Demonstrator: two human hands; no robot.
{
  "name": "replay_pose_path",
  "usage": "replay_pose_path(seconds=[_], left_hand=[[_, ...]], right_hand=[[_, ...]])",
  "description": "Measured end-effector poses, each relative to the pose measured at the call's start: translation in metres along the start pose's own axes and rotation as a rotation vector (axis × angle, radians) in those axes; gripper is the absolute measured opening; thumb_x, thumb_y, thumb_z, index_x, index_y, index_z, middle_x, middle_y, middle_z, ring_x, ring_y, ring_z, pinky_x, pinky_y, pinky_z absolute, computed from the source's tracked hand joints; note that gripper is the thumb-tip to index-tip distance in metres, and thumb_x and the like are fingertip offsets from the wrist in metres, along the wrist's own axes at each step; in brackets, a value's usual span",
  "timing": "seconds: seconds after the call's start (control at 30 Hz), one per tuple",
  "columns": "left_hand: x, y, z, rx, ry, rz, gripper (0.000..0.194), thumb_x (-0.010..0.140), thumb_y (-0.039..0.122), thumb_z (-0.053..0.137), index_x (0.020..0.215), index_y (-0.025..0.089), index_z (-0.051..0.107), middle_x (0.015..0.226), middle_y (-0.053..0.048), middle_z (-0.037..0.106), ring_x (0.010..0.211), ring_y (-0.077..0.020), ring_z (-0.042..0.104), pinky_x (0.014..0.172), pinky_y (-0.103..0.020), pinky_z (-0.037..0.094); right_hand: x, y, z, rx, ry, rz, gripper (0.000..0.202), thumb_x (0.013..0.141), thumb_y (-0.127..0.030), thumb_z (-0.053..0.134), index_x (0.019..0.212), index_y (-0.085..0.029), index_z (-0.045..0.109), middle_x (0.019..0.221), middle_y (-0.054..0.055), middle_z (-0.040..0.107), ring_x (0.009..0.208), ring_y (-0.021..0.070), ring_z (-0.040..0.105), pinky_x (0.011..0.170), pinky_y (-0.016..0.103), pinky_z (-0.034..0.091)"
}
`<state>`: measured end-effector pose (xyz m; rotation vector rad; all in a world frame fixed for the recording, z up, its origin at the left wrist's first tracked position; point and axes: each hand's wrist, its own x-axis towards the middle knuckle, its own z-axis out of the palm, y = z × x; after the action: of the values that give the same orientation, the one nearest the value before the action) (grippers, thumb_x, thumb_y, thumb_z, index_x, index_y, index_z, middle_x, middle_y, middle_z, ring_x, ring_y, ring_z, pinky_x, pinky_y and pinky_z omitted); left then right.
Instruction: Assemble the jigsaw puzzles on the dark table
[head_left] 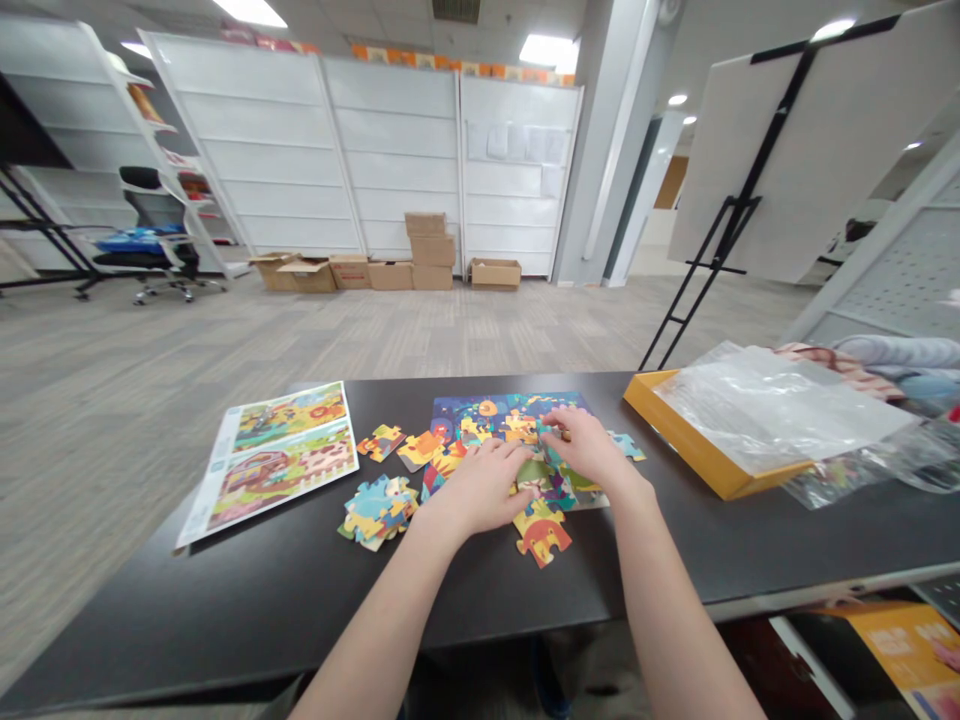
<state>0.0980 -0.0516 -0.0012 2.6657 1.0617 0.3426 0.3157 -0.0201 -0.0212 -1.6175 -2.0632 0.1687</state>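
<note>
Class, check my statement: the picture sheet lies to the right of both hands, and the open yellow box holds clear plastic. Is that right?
Not quite. The picture sheet lies to the left of both hands (left, right), as the head view shows. The yellow box does hold clear plastic.

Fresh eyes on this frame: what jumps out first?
Bright cardboard puzzle pieces scattered on the black table, with two bare hands, left and right, over the middle ones. Next, the yellow-orange box holding crumpled clear plastic at the table's right, and the white illustrated sheet at its left.
</note>
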Motion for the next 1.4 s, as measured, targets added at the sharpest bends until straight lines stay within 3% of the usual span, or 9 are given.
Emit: replay_pose_path(seconds=[0.17, 0.37, 0.53, 0.63, 0.73, 0.9, 1.1, 1.27, 1.4], left_hand=[[0.001, 0.002, -0.001, 0.028, 0.007, -0.002, 0.04, 0.094, 0.037, 0.057, 0.13, 0.019, 0.058, 0.124, -0.011, 0.066, 0.12, -0.0308, 0.054, 0.103, -0.046, 0.044], [0.005, -0.003, -0.002, -0.004, -0.001, 0.002, 0.04, 0.091, 0.034, 0.062, 0.127, 0.02, 0.059, 0.122, -0.011, 0.068, 0.118, -0.0289, 0.059, 0.102, -0.041, 0.045], [-0.019, -0.018, -0.039, -0.086, -0.015, -0.13, 0.055, 0.079, 0.033, 0.069, 0.132, 0.021, 0.057, 0.125, -0.011, 0.068, 0.113, -0.0289, 0.064, 0.096, -0.038, 0.049], [-0.046, -0.021, -0.069, -0.13, -0.089, -0.212, 0.052, 0.074, 0.038, 0.071, 0.124, 0.025, 0.062, 0.12, -0.006, 0.071, 0.109, -0.0269, 0.066, 0.093, -0.034, 0.05], [-0.065, -0.013, -0.084, -0.129, -0.173, -0.263, 0.048, 0.068, 0.036, 0.074, 0.114, 0.026, 0.065, 0.115, -0.004, 0.071, 0.103, -0.0262, 0.067, 0.086, -0.031, 0.051], [-0.066, 0.002, -0.072, -0.082, -0.318, -0.281, 0.049, 0.059, 0.031, 0.079, 0.105, 0.026, 0.064, 0.104, -0.002, 0.072, 0.093, -0.027, 0.069, 0.072, -0.031, 0.05], [-0.063, 0.004, -0.058, 0.02, -0.331, -0.323, 0.049, 0.057, 0.033, 0.083, 0.101, 0.025, 0.063, 0.105, -0.005, 0.073, 0.093, -0.0295, 0.07, 0.071, -0.033, 0.049], [-0.055, 0.01, -0.057, 0.06, -0.316, -0.306, 0.043, 0.07, 0.035, 0.078, 0.108, 0.023, 0.064, 0.113, -0.009, 0.072, 0.104, -0.0313, 0.069, 0.081, -0.037, 0.052], [-0.038, 0.025, -0.052, 0.056, -0.246, -0.21, 0.033, 0.083, 0.032, 0.066, 0.114, 0.02, 0.063, 0.117, -0.011, 0.071, 0.11, -0.0316, 0.067, 0.087, -0.038, 0.052]], right_hand=[[-0.004, 0.0, 0.002, -0.013, -0.051, -0.002, 0.018, 0.086, -0.024, 0.066, 0.102, -0.017, 0.071, 0.095, 0.008, 0.073, 0.08, 0.0197, 0.065, 0.075, 0.031, 0.049], [-0.005, -0.002, 0.0, -0.013, -0.056, -0.033, 0.016, 0.085, -0.023, 0.068, 0.099, -0.018, 0.072, 0.092, 0.007, 0.073, 0.083, 0.0205, 0.065, 0.078, 0.031, 0.048], [-0.009, -0.003, -0.007, 0.001, -0.029, -0.003, 0.014, 0.085, -0.024, 0.067, 0.097, -0.019, 0.072, 0.096, 0.007, 0.073, 0.086, 0.0213, 0.067, 0.08, 0.032, 0.05], [-0.015, 0.003, -0.018, 0.004, -0.024, 0.013, 0.014, 0.084, -0.025, 0.068, 0.096, -0.021, 0.073, 0.099, 0.008, 0.074, 0.092, 0.0234, 0.069, 0.085, 0.034, 0.051], [-0.023, 0.012, -0.03, -0.024, -0.025, 0.098, 0.019, 0.084, -0.032, 0.07, 0.099, -0.022, 0.074, 0.099, 0.009, 0.074, 0.091, 0.0257, 0.069, 0.084, 0.037, 0.052], [-0.034, 0.021, -0.04, -0.06, -0.063, 0.183, 0.03, 0.075, -0.035, 0.078, 0.101, -0.021, 0.074, 0.099, 0.011, 0.074, 0.09, 0.0281, 0.071, 0.081, 0.037, 0.054], [-0.04, 0.018, -0.05, -0.046, -0.121, 0.214, 0.037, 0.065, -0.026, 0.086, 0.101, -0.022, 0.075, 0.104, 0.01, 0.075, 0.095, 0.0296, 0.072, 0.083, 0.037, 0.055], [-0.038, -0.002, -0.052, 0.023, -0.161, 0.16, 0.032, 0.071, -0.022, 0.08, 0.103, -0.022, 0.076, 0.111, 0.008, 0.075, 0.105, 0.0285, 0.069, 0.091, 0.036, 0.052], [-0.036, -0.013, -0.05, -0.014, -0.277, 0.22, 0.038, 0.069, -0.022, 0.081, 0.106, -0.019, 0.075, 0.111, 0.01, 0.075, 0.103, 0.029, 0.069, 0.086, 0.034, 0.052]])
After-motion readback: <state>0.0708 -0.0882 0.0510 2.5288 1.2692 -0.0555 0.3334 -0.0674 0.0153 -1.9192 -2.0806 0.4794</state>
